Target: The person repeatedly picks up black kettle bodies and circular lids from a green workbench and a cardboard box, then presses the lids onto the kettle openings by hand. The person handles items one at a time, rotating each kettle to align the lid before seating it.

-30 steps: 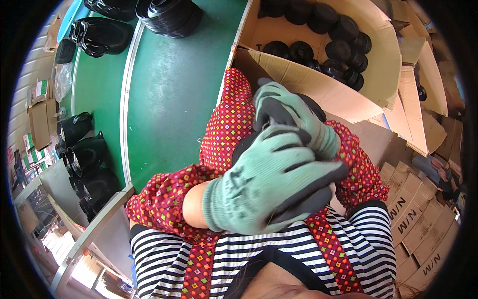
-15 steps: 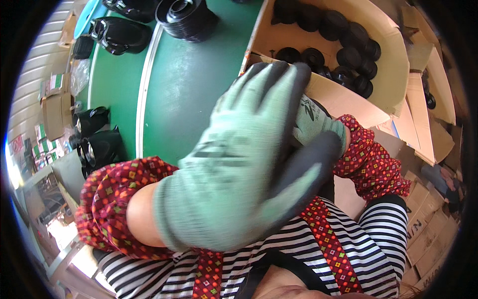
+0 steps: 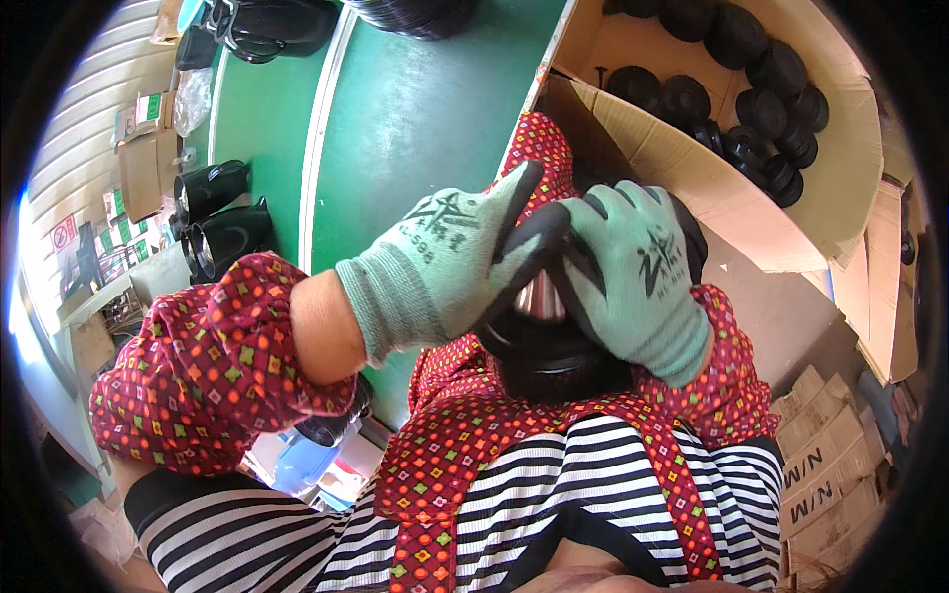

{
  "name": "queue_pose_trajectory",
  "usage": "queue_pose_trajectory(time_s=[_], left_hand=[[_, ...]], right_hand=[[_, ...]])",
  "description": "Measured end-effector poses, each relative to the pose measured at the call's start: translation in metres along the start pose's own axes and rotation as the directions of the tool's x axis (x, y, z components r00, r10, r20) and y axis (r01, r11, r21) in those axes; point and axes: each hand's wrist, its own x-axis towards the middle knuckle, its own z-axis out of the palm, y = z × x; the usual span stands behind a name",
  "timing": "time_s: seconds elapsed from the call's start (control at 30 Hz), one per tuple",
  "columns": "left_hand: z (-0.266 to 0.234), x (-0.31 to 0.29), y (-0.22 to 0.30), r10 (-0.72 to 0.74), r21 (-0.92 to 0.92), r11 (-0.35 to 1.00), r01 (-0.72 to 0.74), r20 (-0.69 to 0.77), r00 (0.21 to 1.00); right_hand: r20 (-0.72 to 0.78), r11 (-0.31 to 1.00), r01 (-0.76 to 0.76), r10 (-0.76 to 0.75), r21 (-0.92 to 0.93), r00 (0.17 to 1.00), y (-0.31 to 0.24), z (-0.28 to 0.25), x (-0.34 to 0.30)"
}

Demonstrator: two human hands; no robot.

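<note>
Low in front of my body is a glossy black round part (image 3: 554,371), with a shiny metal piece (image 3: 541,298) rising from its middle. My left hand (image 3: 460,262), in a green glove with dark fingers, is closed on its left side. From the other side my right hand (image 3: 633,267), gloved alike, grips near the metal piece. The two hands meet above the part, thumbs and fingers close together. Their fingers cover much of it. Something dark shows behind the right hand; I cannot tell whether it is glove or object.
A green worktable (image 3: 425,128) lies ahead, carrying a stack of black discs (image 3: 420,15) and a glossy black jug-like body (image 3: 282,30). An open cardboard box (image 3: 692,178) with several black round parts stands at the right. More black bodies (image 3: 227,237) sit at the left; flattened cardboard (image 3: 830,465) lies lower right.
My left hand has come down and back from across the right hand. The black part with its metal piece now shows between both hands. The view has shifted.
</note>
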Motion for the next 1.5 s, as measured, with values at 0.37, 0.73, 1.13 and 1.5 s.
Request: queue_pose_trajectory(time_s=[0.37, 0.73, 1.13, 1.5], left_hand=[[0.008, 0.064, -0.069, 0.493, -0.083, 0.870, -0.486, 0.106, 0.864], [0.047, 0.091, -0.081, 0.593, -0.034, 0.701, -0.712, -0.527, 0.609], [0.107, -0.022, -0.253, -0.052, -0.066, 0.998, -0.007, -0.842, 0.537], [0.125, -0.084, -0.162, 0.418, -0.069, 0.777, -0.625, -0.686, 0.596]], right_hand=[[0.166, 0.928, 0.026, 0.039, -0.372, 0.985, -0.029, -0.044, -0.003], [0.196, 0.784, -0.007, 0.164, -0.621, 0.967, -0.040, -0.050, 0.004], [0.065, 0.960, 0.154, -0.174, 0.234, 0.983, -0.016, -0.011, -0.062], [-0.242, 0.657, -0.047, 0.341, 0.752, 0.908, -0.025, -0.015, 0.025]])
